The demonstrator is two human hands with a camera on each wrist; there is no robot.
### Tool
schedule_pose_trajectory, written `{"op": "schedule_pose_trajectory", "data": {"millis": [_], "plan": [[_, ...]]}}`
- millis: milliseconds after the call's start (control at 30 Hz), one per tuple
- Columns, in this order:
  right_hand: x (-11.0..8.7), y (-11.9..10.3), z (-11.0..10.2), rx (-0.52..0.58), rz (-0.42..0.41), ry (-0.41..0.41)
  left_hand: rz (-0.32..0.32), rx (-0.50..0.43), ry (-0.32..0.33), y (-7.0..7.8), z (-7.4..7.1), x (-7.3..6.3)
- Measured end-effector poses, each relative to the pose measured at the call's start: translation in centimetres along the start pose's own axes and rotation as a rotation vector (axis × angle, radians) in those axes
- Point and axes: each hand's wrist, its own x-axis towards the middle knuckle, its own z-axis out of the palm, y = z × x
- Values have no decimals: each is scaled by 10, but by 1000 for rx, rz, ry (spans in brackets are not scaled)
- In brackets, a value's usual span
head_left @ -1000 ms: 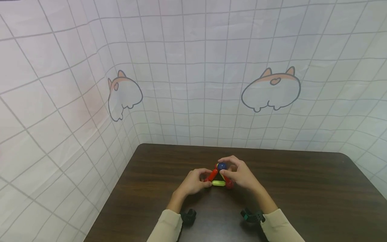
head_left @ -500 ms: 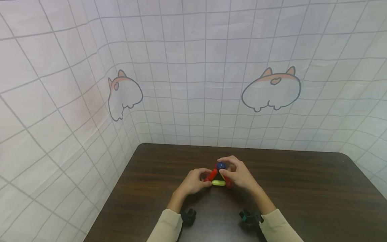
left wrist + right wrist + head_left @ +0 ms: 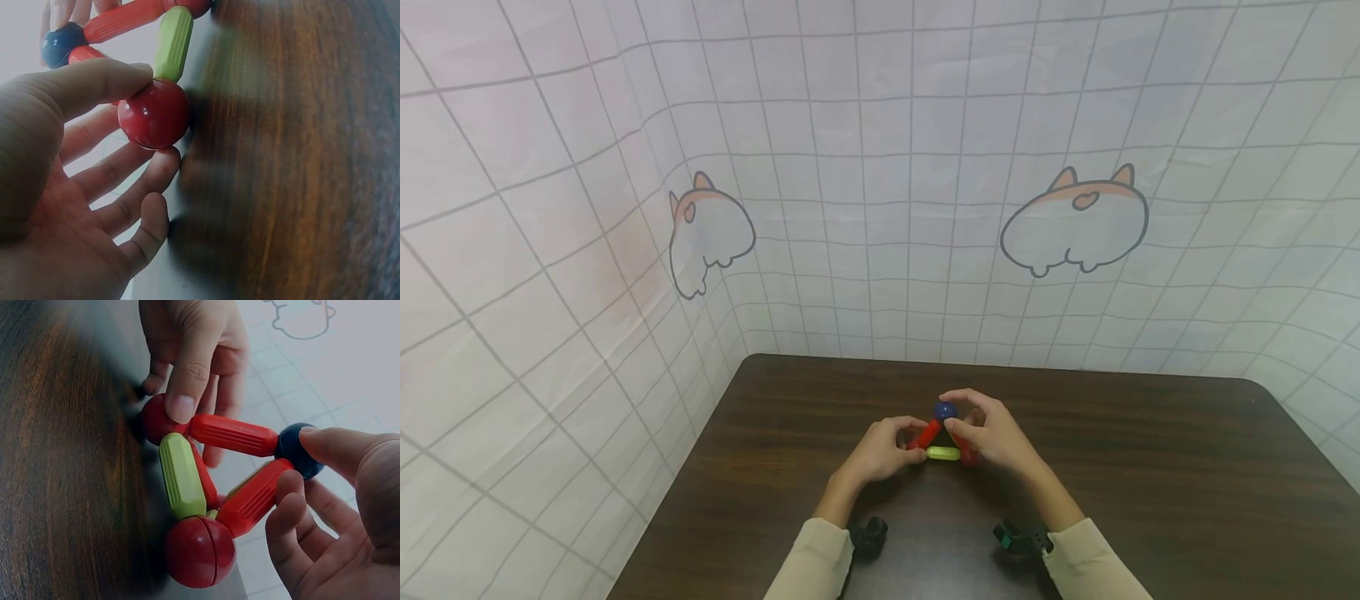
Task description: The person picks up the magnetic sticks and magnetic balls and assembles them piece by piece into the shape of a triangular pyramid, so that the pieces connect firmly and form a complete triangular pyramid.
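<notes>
A small frame of sticks and balls stands on the table. My left hand [image 3: 880, 450] holds its left red ball [image 3: 156, 115], thumb on one side and fingers on the other. With thumb and fingers my right hand [image 3: 996, 429] pinches the blue ball [image 3: 946, 411] at the top. One red stick [image 3: 234, 434] runs from the left ball to the blue one. Another red stick [image 3: 256, 497] links the blue ball to the right red ball [image 3: 200, 553]. A yellow-green stick [image 3: 943, 453] joins the two front red balls. Fingers and sticks partly hide the back of the frame.
The dark wooden table [image 3: 1150, 467] extends far to the right of the frame and has rounded back corners. A white gridded cloth [image 3: 880, 192] hangs behind it and along the left side. Dark camera straps [image 3: 868, 537] sit at both wrists.
The blue ball has shifted slightly to the left, with my right hand still pinching it. My left hand stays almost in place on the red ball.
</notes>
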Motion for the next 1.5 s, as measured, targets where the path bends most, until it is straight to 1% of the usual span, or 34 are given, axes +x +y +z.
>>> {"op": "schedule_pose_trajectory", "data": {"millis": [100,167,267,433,633,733,900,1033,1167,1267,1367,1500], "plan": [[1,2,-1,-2,3,-15,1,-1,0,0,0,0],[1,1,-1,-11,0,-16,3,0,0,0,0,0],[1,7,-1,-12,-16,-13,2,3,0,-1,0,0],[1,8,-1,-11,-13,-20,4,8,-4,-2,0,0],[-2,5,-3,-12,0,-25,15,6,-26,-3,-1,-1],[-3,5,-3,-22,2,-24,29,13,-44,-6,-3,-1],[-4,7,-8,-49,16,-22,39,19,-51,-11,-4,-1],[-6,15,-15,-86,48,-33,41,16,-32,-13,-3,0],[-7,22,-22,-143,87,-48,21,15,-1,-13,-1,0],[-8,27,-27,-180,123,-80,5,15,22,-12,0,1],[-8,31,-28,-193,154,-115,-7,16,37,-10,1,1],[-9,35,-26,-176,164,-141,-21,16,51,-7,1,1]]}}
